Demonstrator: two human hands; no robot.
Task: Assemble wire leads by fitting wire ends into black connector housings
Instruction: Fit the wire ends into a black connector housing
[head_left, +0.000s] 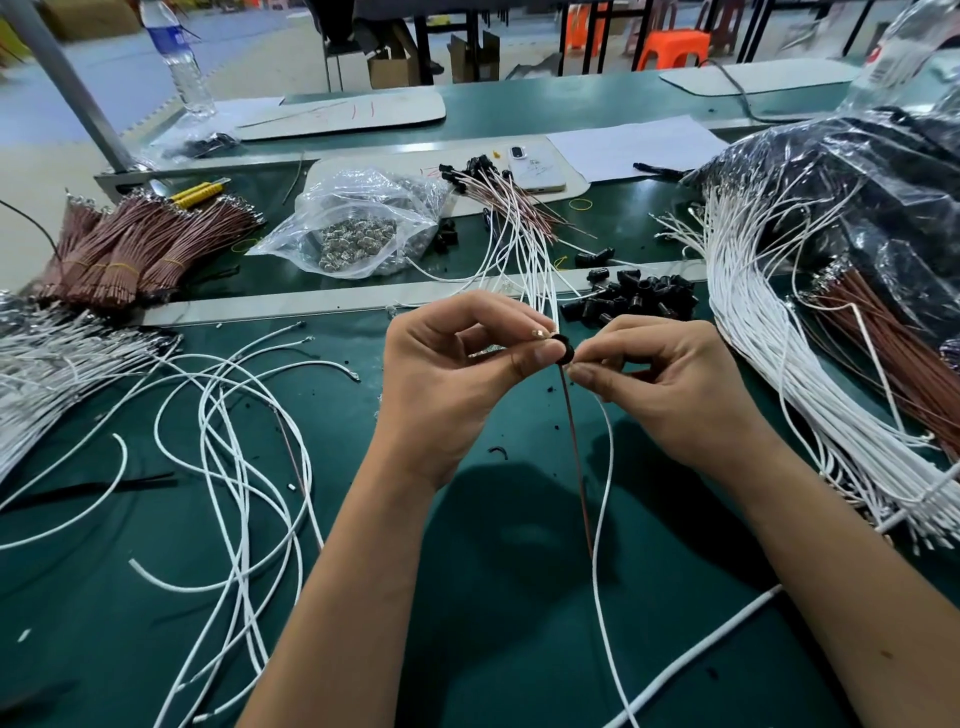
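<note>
My left hand (457, 374) pinches a small black connector housing (562, 347) between thumb and fingers at the centre of the view. A metal terminal tip shows just above the housing. My right hand (660, 384) pinches the wires right below the housing. From there a brown wire (577, 467) and a white wire (605, 499) hang down toward me. A heap of loose black housings (639, 299) lies on the green mat just beyond my hands.
Finished leads (511, 218) fan out behind the housings. A clear bag of metal terminals (358, 228) sits left of them. Brown wire bundles (135, 244) lie far left, loose white wires (234, 441) at left, a thick white wire bundle (779, 332) and plastic bag at right.
</note>
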